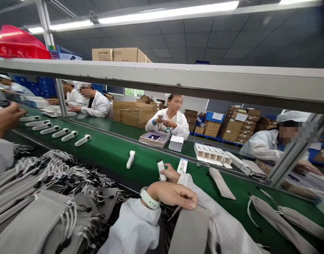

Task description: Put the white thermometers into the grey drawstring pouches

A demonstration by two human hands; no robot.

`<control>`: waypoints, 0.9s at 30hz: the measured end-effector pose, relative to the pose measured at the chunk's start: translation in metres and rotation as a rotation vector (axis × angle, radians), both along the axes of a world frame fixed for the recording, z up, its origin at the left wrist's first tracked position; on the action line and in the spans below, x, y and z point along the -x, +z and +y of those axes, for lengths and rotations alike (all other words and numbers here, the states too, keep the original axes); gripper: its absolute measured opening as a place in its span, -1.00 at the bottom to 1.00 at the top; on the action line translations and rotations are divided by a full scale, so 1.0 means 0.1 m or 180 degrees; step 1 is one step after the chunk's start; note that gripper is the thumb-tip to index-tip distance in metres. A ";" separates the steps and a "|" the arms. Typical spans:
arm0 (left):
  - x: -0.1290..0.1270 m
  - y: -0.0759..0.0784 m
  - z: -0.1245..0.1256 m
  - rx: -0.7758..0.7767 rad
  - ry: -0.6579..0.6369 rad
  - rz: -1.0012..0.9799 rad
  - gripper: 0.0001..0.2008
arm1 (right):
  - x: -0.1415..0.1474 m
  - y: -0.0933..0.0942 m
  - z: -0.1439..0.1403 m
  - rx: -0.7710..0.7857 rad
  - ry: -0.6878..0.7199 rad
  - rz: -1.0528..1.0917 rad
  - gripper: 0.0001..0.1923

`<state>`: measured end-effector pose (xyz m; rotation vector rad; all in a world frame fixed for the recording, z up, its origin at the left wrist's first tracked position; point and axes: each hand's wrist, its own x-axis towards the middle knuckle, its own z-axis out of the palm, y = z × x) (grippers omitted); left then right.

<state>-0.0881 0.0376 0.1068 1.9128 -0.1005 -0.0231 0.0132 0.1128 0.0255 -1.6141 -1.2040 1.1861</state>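
Observation:
My left hand (pixel 175 194), with a pale wristband, pinches the top edge of a grey fabric pouch (pixel 190 231) hanging low in front of me. Beyond it, my right hand (pixel 170 173) has its fingers closed on a white handheld device (pixel 161 170) with a dark end, just over the green conveyor belt (pixel 106 150). Part of my right hand is hidden behind my left hand and sleeve. Close by on the belt lie another white device (pixel 130 159) and a small white box (pixel 182 165) with a device pictured or lying on it.
Grey drawstring pouches (pixel 51 211) pile up at left. Several white devices (pixel 69 136) line the belt. Filled pouches (pixel 221 183) lie at right, near a white divided carton (pixel 211 154). A co-worker's hand (pixel 7 118) reaches in at far left. A shelf beam (pixel 162 76) crosses overhead.

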 end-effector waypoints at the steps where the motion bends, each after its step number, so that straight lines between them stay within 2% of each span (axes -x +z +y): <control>1: -0.06 -0.09 0.05 0.0083 0.0149 0.0162 -0.65 | -0.13 0.07 -0.11 -0.0059 -0.0002 0.0187 -0.34; 4: -0.18 -0.27 0.15 0.0189 0.0431 0.0147 -0.64 | -0.53 0.30 -0.48 -0.0465 -0.0013 0.1128 -0.20; 7: -0.22 -0.31 0.15 0.0150 0.0552 -0.0045 -0.65 | -0.85 0.46 -0.86 -0.1020 0.0182 0.2075 -0.01; 11: -0.28 -0.27 0.07 0.0102 0.0487 -0.0115 -0.68 | -1.06 0.50 -1.22 -0.1364 0.0421 0.2194 0.08; 16: -0.40 -0.28 -0.02 0.0093 0.0684 -0.0147 -0.70 | -1.13 0.44 -1.36 -0.1388 0.0537 0.2075 0.15; 18: -0.44 -0.31 -0.04 0.0108 0.0815 -0.0255 -0.70 | -1.13 0.43 -1.36 -0.1473 0.0348 0.2060 0.07; 22: -0.51 -0.37 -0.07 0.0377 0.1336 -0.0289 -0.73 | -1.12 0.47 -1.35 -0.1678 -0.0064 0.1769 -0.39; 25: -0.56 -0.40 -0.08 0.0405 0.1796 -0.0496 -0.74 | -1.11 0.50 -1.36 -0.1794 0.0084 0.1021 -0.65; 27: -0.58 -0.40 -0.07 0.0260 0.2095 -0.0720 -0.74 | -1.10 0.50 -1.39 -0.1495 0.0235 0.0579 -0.64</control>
